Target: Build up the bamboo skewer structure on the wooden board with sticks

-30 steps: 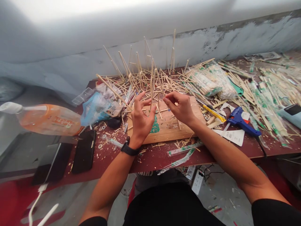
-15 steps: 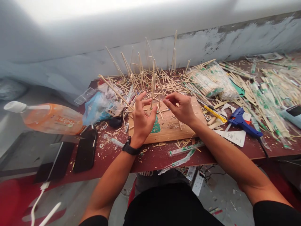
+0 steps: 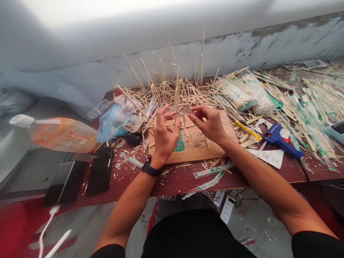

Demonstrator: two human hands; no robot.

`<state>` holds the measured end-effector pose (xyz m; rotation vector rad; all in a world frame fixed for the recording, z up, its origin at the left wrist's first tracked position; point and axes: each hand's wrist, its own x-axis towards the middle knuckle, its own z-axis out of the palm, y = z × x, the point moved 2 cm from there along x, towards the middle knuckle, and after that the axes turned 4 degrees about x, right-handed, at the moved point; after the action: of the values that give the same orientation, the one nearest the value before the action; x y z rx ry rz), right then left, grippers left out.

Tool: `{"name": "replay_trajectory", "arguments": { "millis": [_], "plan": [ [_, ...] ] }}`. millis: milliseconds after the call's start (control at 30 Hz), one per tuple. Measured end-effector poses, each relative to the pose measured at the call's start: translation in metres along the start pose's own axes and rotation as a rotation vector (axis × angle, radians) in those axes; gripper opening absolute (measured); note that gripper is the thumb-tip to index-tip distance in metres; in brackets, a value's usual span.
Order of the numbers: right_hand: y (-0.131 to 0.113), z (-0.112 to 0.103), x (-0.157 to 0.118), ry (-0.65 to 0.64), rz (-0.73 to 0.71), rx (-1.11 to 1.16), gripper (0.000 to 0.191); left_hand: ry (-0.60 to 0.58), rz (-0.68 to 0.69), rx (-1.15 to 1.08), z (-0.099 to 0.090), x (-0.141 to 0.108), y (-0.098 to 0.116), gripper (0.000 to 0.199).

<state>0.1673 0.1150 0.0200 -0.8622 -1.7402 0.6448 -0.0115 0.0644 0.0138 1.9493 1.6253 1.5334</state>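
Observation:
Above a wooden board (image 3: 199,150) with a green patch (image 3: 179,143), both my hands are raised around upright thin wooden sticks (image 3: 177,89) that meet near their tops. My left hand (image 3: 166,134), with a dark watch on the wrist, is open, its thumb and fingers apart on either side of the lower end of a stick. On the other side, my right hand (image 3: 209,122) has thumb and forefinger pinched at the lower end of a slanting wooden stick (image 3: 186,94). The exact contact at those fingertips is small and partly hidden.
Loose sticks (image 3: 199,94) and standing stick frames (image 3: 146,71) fill the back. To the right lie a blue glue gun (image 3: 282,139), a yellow cutter (image 3: 247,129) and bagged sticks (image 3: 236,95). An orange-labelled bottle (image 3: 64,134) and a phone (image 3: 99,172) are left.
The whole view has shifted slightly, so things appear a little further right. Both hands keep nearly the same pose around the sticks.

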Motion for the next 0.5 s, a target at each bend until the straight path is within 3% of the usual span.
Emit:
{"name": "replay_trajectory", "arguments": {
  "millis": [500],
  "plan": [
    [0.0003,0.0017,0.0001,0.013,-0.024,-0.006,0.015,0.002,0.004,0.002,0.0006,-0.0004,-0.0007,0.059]
  ]
}}
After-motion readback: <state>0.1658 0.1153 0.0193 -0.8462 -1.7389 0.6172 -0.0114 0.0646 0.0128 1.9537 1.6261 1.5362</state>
